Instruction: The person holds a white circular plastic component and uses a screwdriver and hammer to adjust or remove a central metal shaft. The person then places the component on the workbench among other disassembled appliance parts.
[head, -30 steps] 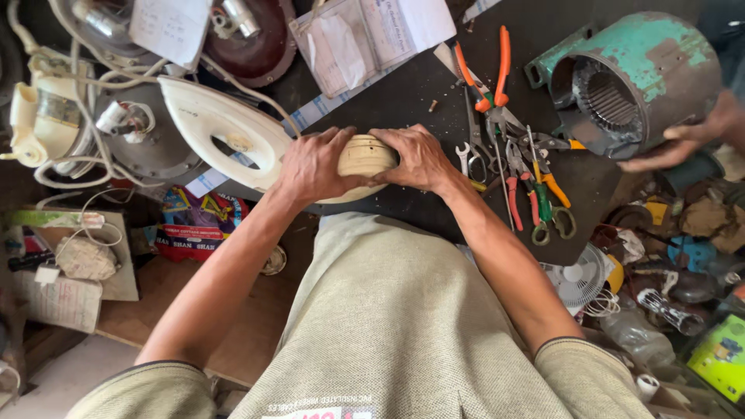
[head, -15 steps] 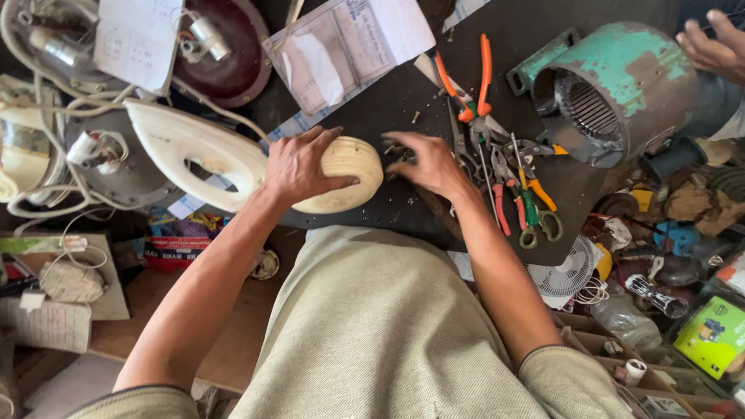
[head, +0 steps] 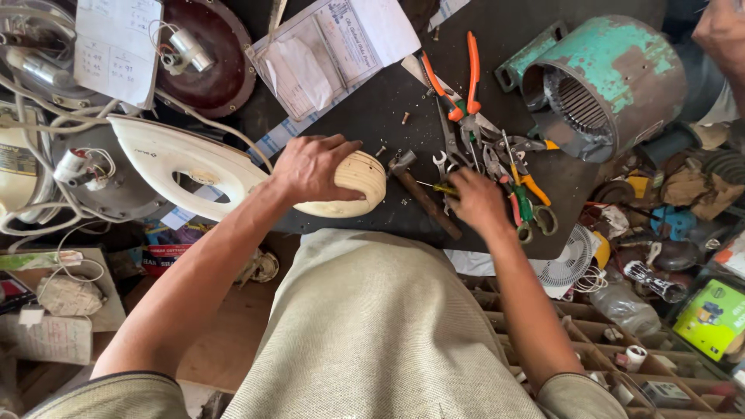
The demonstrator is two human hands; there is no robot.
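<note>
**On the dark mat: one hand on the dome, the other among the tools**

At the near edge of the black work mat [head: 388, 116], the cream domed cover [head: 351, 185] sits under the left hand [head: 314, 167], fingers spread and clamped over its top, pinning it against the mat. Just to its right lies a hammer [head: 423, 194], handle angled toward the near side, head close to the dome. And the right hand [head: 477, 200] is down in the tool pile now, fingers curled around something slim with a yellow-green handle [head: 444, 188], probably a screwdriver; whether the grip is fully closed is hard to tell. Pliers with orange handles [head: 458, 77] and a heap of cutters lie just beyond those fingers.

Judging from the hold, the sound way to go is to keep the dome pressed flat so it cannot roll, and lift the tool clear without dragging its neighbours along; loose screws [head: 404, 118] lie scattered on the mat.

Further left, a white clothes iron [head: 178, 159] rests beside the dome. Far right, a teal motor housing [head: 605, 77] stands, with another person's hand [head: 722, 31] above it.
</note>
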